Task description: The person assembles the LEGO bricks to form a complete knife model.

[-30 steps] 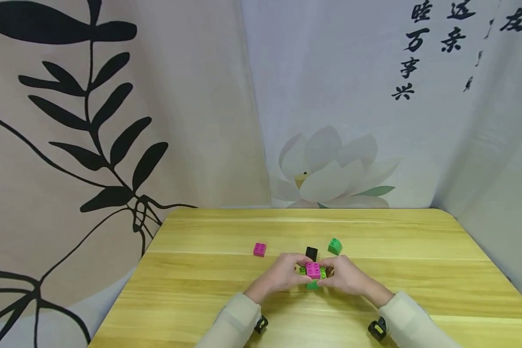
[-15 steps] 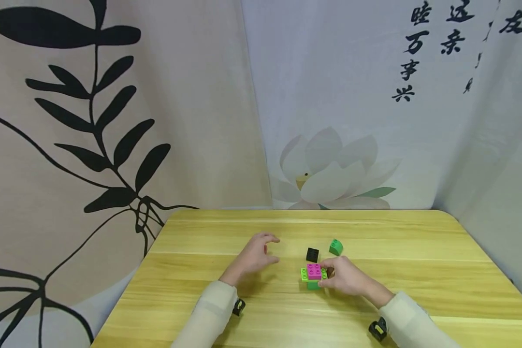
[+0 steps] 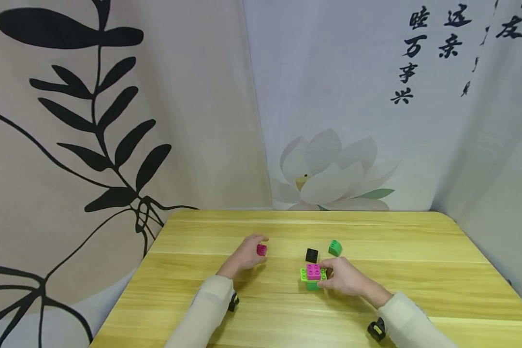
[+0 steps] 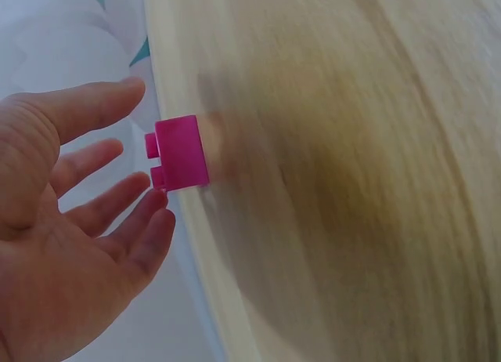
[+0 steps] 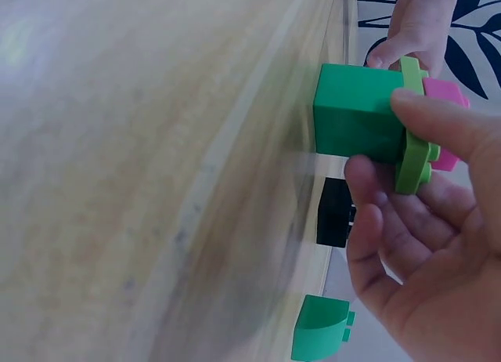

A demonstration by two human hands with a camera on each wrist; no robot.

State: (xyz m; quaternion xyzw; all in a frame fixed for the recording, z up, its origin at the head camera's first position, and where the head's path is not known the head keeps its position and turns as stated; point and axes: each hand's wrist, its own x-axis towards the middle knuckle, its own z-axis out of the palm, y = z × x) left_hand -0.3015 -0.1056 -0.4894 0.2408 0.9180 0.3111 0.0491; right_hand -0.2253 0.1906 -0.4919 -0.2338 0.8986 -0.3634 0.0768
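Note:
My left hand (image 3: pixel 245 253) reaches around a loose magenta building brick (image 3: pixel 262 250) on the left of the table. In the left wrist view, thumb and fingers are spread beside the brick's studded side (image 4: pixel 182 152), with a gap between thumb and brick. My right hand (image 3: pixel 347 277) holds a small stack of building bricks, its thumb on the near side and fingers behind. The stack has a green brick (image 5: pixel 356 111) at the bottom, a lime-green plate (image 3: pixel 303 274) across it and a magenta brick (image 3: pixel 313 271) on top.
Just behind the stack, a black brick (image 3: pixel 311 255) sits on the wooden table (image 3: pixel 191 232). Farther back and right lies a green brick with a curved side (image 3: pixel 335 248). Patterned curtains (image 3: pixel 209 106) hang beyond the table's far edge.
My left hand has let go of the stack and moved left to the loose magenta brick. The right hand has stayed at the stack.

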